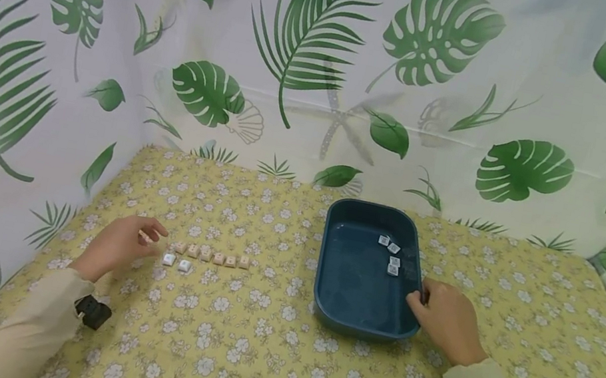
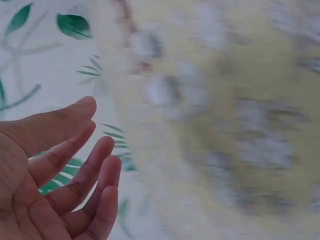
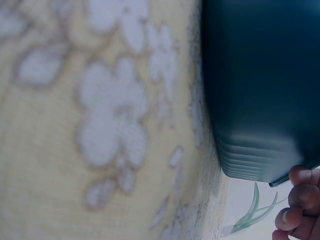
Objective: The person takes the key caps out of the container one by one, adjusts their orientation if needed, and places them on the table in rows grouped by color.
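Note:
My left hand [image 1: 121,243] hovers at the left end of a row of small beige keycaps [image 1: 217,258], its fingers loosely bent with nothing between them. Two white keycaps [image 1: 184,266] sit just in front of that row; in the left wrist view a white keycap [image 2: 162,90] is blurred, apart from the left hand [image 2: 65,175]. On the right, my right hand [image 1: 447,319] grips the right rim of a dark blue plastic bin [image 1: 319,317], thumb over the edge. Several small white keycap-like pieces [image 1: 393,270] lie inside the bin along its right side.
A yellow floral cloth [image 1: 249,355] covers the table. Behind and to the left hangs a white curtain [image 1: 310,150] printed with green leaves. Dark straps with small devices sit on both wrists, such as the left wrist device [image 1: 94,312].

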Demonstrator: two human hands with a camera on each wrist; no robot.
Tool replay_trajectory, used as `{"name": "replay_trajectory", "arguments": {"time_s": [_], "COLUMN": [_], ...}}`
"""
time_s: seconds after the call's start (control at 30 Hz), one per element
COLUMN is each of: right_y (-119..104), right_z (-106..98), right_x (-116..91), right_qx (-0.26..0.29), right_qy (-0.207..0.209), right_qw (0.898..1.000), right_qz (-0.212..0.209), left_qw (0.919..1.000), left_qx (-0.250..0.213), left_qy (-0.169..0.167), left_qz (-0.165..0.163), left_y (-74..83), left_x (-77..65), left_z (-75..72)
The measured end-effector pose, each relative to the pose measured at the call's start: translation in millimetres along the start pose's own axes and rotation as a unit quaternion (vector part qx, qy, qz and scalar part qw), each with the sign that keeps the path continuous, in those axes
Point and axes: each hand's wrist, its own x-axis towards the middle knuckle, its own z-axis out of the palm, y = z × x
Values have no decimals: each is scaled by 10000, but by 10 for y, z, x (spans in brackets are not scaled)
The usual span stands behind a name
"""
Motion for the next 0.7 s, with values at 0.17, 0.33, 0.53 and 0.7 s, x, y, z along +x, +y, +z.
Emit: {"name": "replay_trajectory", "arguments": {"time_s": [0.17,0.33,0.53,0.7], "right_y": [12,30,29,14], "right_z": [-13,-9,-6,-15], "right_x": [1,10,18,7], "right_qx": [-9,-14,-17,36], "right_qy": [19,17,-14,-63], "right_qw": [10000,10000,10000,10000], "right_qz": [-3,-27,-26,-8], "left_qw": [9981,9945,9895,9827], "left_qx": [383,485,552,318], "left_qy": [202,221,-125,-469], "left_qz": [440,902,1333,1763], "left_y": [509,1072,1692,2116], "left_x": [72,238,539,847], "left_z": [-215,-253,-104,110]}}
